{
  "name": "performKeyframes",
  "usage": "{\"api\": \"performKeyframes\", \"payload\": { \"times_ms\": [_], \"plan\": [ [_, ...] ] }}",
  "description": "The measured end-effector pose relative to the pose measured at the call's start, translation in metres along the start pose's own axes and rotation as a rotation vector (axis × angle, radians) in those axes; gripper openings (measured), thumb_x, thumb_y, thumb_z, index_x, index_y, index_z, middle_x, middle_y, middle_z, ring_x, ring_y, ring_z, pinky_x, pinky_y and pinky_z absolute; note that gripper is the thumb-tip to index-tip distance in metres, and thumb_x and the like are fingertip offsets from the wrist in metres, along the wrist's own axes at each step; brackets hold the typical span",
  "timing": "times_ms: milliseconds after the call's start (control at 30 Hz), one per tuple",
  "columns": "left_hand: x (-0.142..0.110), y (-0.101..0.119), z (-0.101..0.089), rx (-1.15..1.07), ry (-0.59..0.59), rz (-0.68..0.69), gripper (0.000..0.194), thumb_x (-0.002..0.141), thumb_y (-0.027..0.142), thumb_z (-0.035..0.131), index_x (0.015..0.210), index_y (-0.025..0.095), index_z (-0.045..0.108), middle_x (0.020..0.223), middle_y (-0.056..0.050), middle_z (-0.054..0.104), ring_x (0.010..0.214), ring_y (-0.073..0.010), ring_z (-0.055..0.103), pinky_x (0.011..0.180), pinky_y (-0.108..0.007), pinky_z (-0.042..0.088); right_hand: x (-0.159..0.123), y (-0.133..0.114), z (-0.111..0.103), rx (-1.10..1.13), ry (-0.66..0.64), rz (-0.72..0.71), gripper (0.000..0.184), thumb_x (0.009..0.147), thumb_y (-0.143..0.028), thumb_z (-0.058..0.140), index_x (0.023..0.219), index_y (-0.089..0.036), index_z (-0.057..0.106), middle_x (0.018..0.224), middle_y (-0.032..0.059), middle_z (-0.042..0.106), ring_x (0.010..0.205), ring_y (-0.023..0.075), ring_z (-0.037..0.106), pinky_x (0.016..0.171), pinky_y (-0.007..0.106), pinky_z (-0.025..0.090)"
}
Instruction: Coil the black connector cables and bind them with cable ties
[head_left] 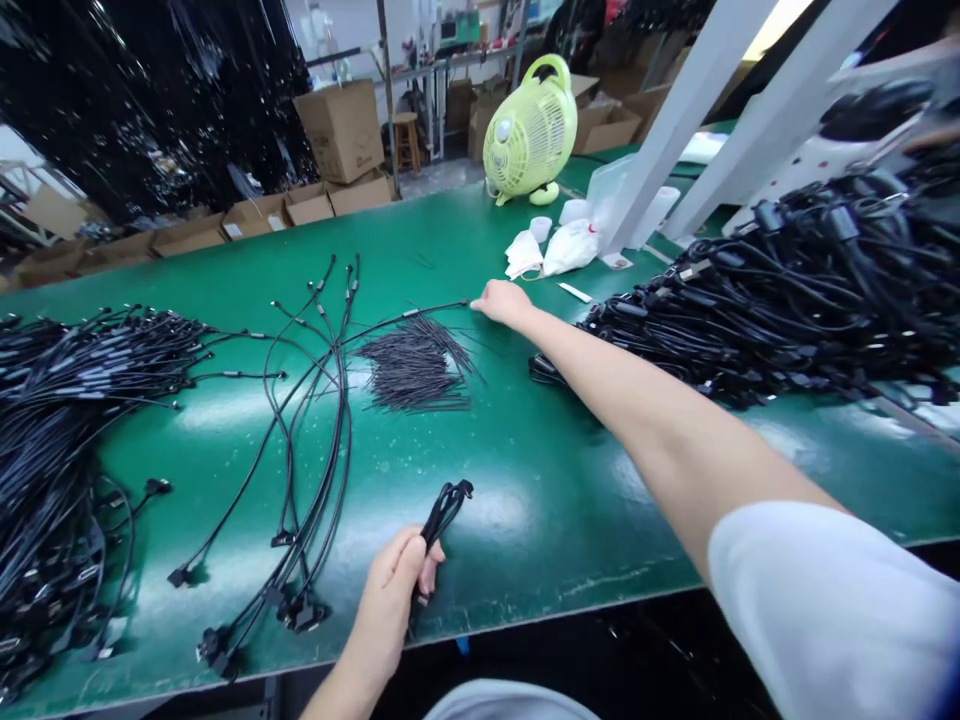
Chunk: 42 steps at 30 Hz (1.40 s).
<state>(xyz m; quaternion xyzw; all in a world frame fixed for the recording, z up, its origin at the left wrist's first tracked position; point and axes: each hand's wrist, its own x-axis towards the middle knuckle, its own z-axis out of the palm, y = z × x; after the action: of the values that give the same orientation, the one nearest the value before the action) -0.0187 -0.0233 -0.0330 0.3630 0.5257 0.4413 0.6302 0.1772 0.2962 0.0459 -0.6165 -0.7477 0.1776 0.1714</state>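
Observation:
My left hand [397, 580] is closed around a folded black cable [444, 515] near the front edge of the table. The coiled loops stick up past the thumb, and the lower part is hidden by the fingers. Farther off, my right hand [504, 302] has its fingers pinched at the tip of a long black cable [375, 327], which runs left across several loose cables [341, 400]. A pile of thin black ties [416, 365] lies just left of and below that hand. The loose cables have angled plugs at their near ends and grey sleeves near their far ends.
A large heap of straight cables [52, 430] covers the left side. Bundled cables [750, 300] are piled at the right, by slanted white posts [690, 120]. Toward the back stand a green fan [532, 130] and crumpled white bags [570, 247]. Cardboard boxes [341, 130] sit beyond the table.

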Motion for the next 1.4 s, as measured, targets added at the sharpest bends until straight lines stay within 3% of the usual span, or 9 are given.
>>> {"api": "performKeyframes", "payload": {
  "times_ms": [233, 400, 533, 667, 800, 933, 1067, 1200, 1400],
  "plan": [
    [0.007, 0.008, -0.003, -0.344, 0.021, -0.003, 0.04, 0.08, 0.051, 0.067, 0.082, 0.012, 0.06, 0.057, 0.005, 0.04, 0.053, -0.0071, 0.035, 0.055, -0.023, 0.028, -0.007, -0.003, -0.001, -0.131, 0.067, 0.047, 0.035, 0.092, -0.026, 0.043, 0.07, -0.001, 0.055, 0.092, 0.0193, 0.065, 0.076, 0.0046, 0.058, 0.065, 0.019, 0.032],
    [0.004, 0.016, 0.003, -0.44, 0.013, 0.031, 0.037, 0.078, 0.047, 0.07, 0.087, 0.013, 0.059, 0.057, 0.006, 0.039, 0.051, -0.0064, 0.034, 0.052, -0.022, 0.028, -0.121, -0.018, 0.01, -0.114, 0.105, -0.093, 0.027, 0.095, -0.022, 0.041, 0.108, -0.002, 0.053, 0.109, 0.0198, 0.061, 0.092, 0.0156, 0.061, 0.073, 0.024, 0.037],
    [-0.001, 0.014, 0.016, -0.456, -0.047, 0.019, 0.04, 0.082, 0.043, 0.067, 0.111, 0.017, 0.055, 0.058, 0.008, 0.038, 0.051, -0.0069, 0.033, 0.053, -0.021, 0.029, -0.235, -0.033, 0.058, 0.418, -0.241, -0.233, 0.017, 0.09, -0.019, 0.052, 0.106, -0.016, 0.057, 0.076, -0.0008, 0.065, 0.063, 0.0102, 0.061, 0.064, 0.021, 0.045],
    [-0.009, 0.004, 0.019, -0.278, -0.013, 0.086, 0.035, 0.089, 0.042, 0.056, 0.11, 0.014, 0.061, 0.061, 0.005, 0.039, 0.054, -0.0082, 0.036, 0.054, -0.022, 0.032, -0.29, -0.044, 0.097, 0.59, -0.111, -0.302, 0.008, 0.09, -0.019, 0.053, 0.09, -0.018, 0.061, 0.077, -0.0001, 0.064, 0.064, 0.0107, 0.059, 0.063, 0.022, 0.046],
    [-0.018, -0.004, 0.009, 0.256, 0.135, 0.279, 0.037, 0.095, 0.033, 0.044, 0.124, 0.016, 0.06, 0.077, -0.001, 0.058, 0.068, -0.0126, 0.051, 0.068, -0.025, 0.044, -0.292, -0.051, 0.094, 0.123, 0.184, -0.701, 0.014, 0.092, -0.016, 0.051, 0.083, -0.016, 0.061, 0.068, 0.0014, 0.058, 0.063, 0.0128, 0.052, 0.061, 0.026, 0.038],
    [-0.03, 0.004, -0.002, 0.561, 0.066, 0.389, 0.039, 0.094, 0.026, 0.041, 0.128, 0.02, 0.06, 0.112, -0.008, 0.067, 0.104, -0.0208, 0.059, 0.097, -0.032, 0.043, -0.278, -0.061, 0.068, -0.264, 0.354, -1.214, 0.018, 0.093, -0.01, 0.046, 0.09, -0.012, 0.064, 0.087, 0.0094, 0.064, 0.079, 0.0175, 0.055, 0.068, 0.032, 0.038],
    [-0.04, 0.018, -0.004, 0.385, -0.056, 0.257, 0.031, 0.089, 0.028, 0.048, 0.108, 0.018, 0.07, 0.093, -0.005, 0.071, 0.091, -0.0201, 0.061, 0.09, -0.032, 0.046, -0.274, -0.075, 0.042, -0.448, 0.247, -1.484, 0.021, 0.095, -0.012, 0.041, 0.09, -0.012, 0.062, 0.092, 0.01, 0.063, 0.084, 0.0182, 0.055, 0.071, 0.033, 0.038],
    [-0.043, 0.022, 0.0, 0.083, -0.135, 0.065, 0.026, 0.081, 0.036, 0.061, 0.066, 0.015, 0.062, 0.055, 0.002, 0.051, 0.053, -0.0106, 0.041, 0.056, -0.023, 0.036, -0.28, -0.083, 0.031, -0.601, 0.092, -1.611, 0.022, 0.095, -0.015, 0.041, 0.089, -0.012, 0.062, 0.085, 0.0082, 0.059, 0.076, 0.0181, 0.054, 0.063, 0.033, 0.035],
    [-0.045, 0.021, 0.008, -0.055, -0.262, -0.156, 0.032, 0.075, 0.04, 0.07, 0.064, 0.016, 0.05, 0.052, 0.007, 0.038, 0.051, -0.0076, 0.027, 0.052, -0.022, 0.024, -0.279, -0.084, 0.034, -0.79, -0.03, -1.721, 0.027, 0.091, -0.015, 0.045, 0.07, -0.015, 0.06, 0.074, 0.0078, 0.056, 0.069, 0.0187, 0.051, 0.055, 0.033, 0.027]
  ]
}}
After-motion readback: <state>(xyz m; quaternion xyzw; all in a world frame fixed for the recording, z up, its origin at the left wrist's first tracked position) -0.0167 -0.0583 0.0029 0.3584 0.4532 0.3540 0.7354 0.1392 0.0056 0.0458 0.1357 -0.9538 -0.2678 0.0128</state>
